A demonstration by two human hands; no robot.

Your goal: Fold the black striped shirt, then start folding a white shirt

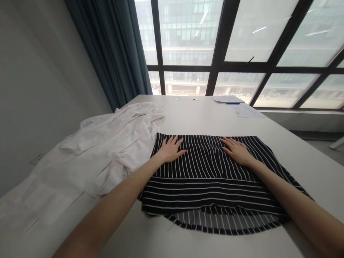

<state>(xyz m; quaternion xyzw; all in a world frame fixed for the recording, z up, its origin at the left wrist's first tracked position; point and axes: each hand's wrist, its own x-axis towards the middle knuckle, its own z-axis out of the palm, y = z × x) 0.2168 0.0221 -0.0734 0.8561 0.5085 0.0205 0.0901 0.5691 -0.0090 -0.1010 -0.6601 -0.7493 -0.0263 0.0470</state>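
Note:
A black garment with white stripes [201,157] lies spread on the white table [196,120]. Its stripes run lengthwise on the upper part and crosswise on a band nearer me; a curved hem shows the paler inner side at the near edge. My left hand [170,149] rests flat on the garment's upper left, fingers spread. On the upper right, my right hand [237,151] also lies flat with its fingers stretched out. Neither hand grips the cloth. Part of the garment's right side is hidden under my right forearm.
Crumpled white cloth [107,143] covers the table's left side, touching the garment's left edge. Sheets of paper [249,111] and a blue pen [232,103] lie at the far right. Beyond the table are a dark blue curtain [115,46] and windows with dark frames.

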